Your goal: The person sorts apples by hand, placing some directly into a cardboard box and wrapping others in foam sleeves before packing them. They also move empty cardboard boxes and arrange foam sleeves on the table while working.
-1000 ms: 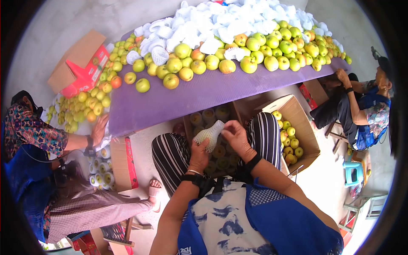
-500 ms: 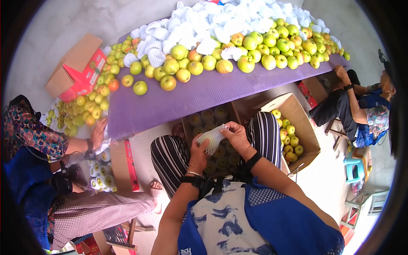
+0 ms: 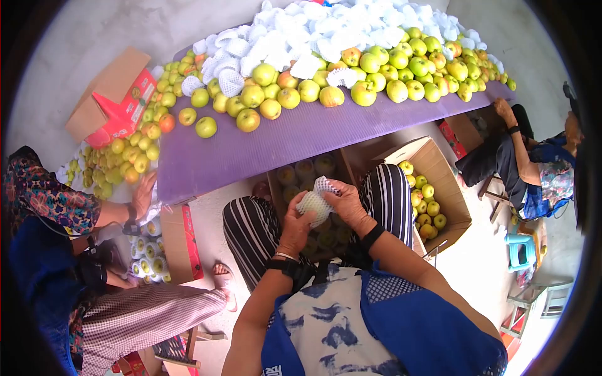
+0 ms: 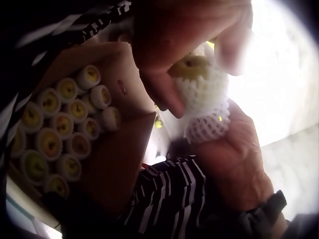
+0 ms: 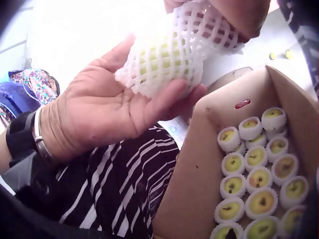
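An apple in a white foam net [image 3: 313, 208] is between the two hands, above the lap. My left hand [image 3: 296, 227] grips the netted apple from the left; in the right wrist view its fingers [image 5: 167, 99] curl round the net's lower side. My right hand [image 3: 348, 205] pinches the loose end of the net at the upper right. The left wrist view shows the bare end of the apple [image 4: 192, 67] at the net's opening, and the right hand [image 4: 229, 154] on the net's other end. Below stands a carton [image 5: 184, 189] with netted apples [image 5: 259, 177] in rows.
A purple-covered table [image 3: 251, 153] bears loose apples [image 3: 364, 94] and a heap of white foam nets [image 3: 338, 28]. An open carton of apples [image 3: 448, 185] stands right of the knees. People sit at both sides, near a red carton [image 3: 125, 106] and a blue stool [image 3: 520, 250].
The right hand took hold of the net's free end, and that end is now folded back over towards the right hand. The netted apple has tilted in the left hand.
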{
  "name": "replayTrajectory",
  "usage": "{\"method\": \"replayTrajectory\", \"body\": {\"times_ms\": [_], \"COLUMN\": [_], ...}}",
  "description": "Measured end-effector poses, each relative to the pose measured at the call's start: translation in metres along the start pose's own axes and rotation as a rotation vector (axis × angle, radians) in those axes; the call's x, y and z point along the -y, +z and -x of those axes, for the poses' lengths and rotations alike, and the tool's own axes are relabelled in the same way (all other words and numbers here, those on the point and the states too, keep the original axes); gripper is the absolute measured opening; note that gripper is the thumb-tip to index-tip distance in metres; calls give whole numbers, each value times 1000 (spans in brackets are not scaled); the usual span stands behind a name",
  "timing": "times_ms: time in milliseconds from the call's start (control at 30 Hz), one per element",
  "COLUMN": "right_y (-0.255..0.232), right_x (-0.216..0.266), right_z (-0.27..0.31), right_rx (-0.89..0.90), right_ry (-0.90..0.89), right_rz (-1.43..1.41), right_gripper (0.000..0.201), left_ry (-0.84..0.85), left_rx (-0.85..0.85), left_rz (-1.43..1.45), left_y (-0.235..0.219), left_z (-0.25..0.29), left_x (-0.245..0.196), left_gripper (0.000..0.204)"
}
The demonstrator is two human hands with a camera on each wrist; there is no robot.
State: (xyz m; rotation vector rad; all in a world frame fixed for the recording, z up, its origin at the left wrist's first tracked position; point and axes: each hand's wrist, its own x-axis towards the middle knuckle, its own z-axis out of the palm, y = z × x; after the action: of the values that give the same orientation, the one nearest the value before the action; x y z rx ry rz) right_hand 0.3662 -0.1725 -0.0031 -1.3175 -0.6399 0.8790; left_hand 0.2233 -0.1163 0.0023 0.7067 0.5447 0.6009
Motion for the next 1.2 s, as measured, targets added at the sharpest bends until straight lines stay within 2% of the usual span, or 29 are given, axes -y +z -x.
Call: {"method": "replayTrajectory", "body": {"times_ms": [33,67,133,167,200,233,267,300,333,400,467,500,567,633,700,733,767,867,933,967,1033,1067,1133,1200], "right_y": [0,1,0,2,5,8,11,14,16,21,22,22,22,22,24,25,26,24,20,17,11,9,4,7], "right_x": [-3,1,12,16,21,24,27,29,30,32,33,33,35,36,35,35,36,40,34,28,10,7,3,9], "right_z": [0,1,6,8,11,14,15,16,17,19,21,22,23,23,24,24,25,28,26,24,20,18,13,15], "right_rx": [-34,-33,-38,-37,-9,18,20,58,98,152,204,212,221,230,264,296,296,335,227,226,91,88,-88,-92], "right_ry": [-82,-81,-343,-343,-424,-505,-505,-633,-764,-792,-819,-823,-826,-840,-891,-939,-941,-922,-805,-804,-249,-249,-149,-176], "right_rz": [77,76,656,657,706,755,755,812,867,888,907,937,965,978,969,961,958,895,625,625,135,136,194,225], "right_gripper": [23,23,25,25,27,29,29,29,29,28,27,26,25,32,30,28,28,21,12,12,12,12,18,24], "left_ry": [-14,-29,-69,-108,-108,-105,-102,-101,131,374,78,81,-16,7,33,27,20,10,45,79,67,58,58,58], "left_rx": [-5,-11,-33,-56,-58,-122,-188,-189,-100,-7,-131,-132,51,95,139,66,-8,37,38,40,59,79,108,137], "left_rz": [-30,-59,-166,-273,-272,-276,-279,-278,-715,-1145,-50,-50,471,475,476,471,466,599,588,578,567,558,500,442], "left_y": [0,1,4,5,5,3,0,-11,-27,-27,-17,-15,-13,-11,-12,-15,-15,-16,-17,-17,-14,-11,-6,-3], "left_z": [0,0,1,2,1,-1,-3,-4,-4,-2,-3,-3,-3,-4,-5,-8,-9,-9,-10,-10,-9,-7,-4,-3], "left_x": [1,0,-2,-3,-1,2,5,9,15,12,12,8,2,0,2,6,5,1,1,2,0,-2,-4,-6], "left_gripper": [49,47,49,51,51,51,51,51,50,49,50,50,47,43,40,41,41,43,44,46,47,49,51,53]}}
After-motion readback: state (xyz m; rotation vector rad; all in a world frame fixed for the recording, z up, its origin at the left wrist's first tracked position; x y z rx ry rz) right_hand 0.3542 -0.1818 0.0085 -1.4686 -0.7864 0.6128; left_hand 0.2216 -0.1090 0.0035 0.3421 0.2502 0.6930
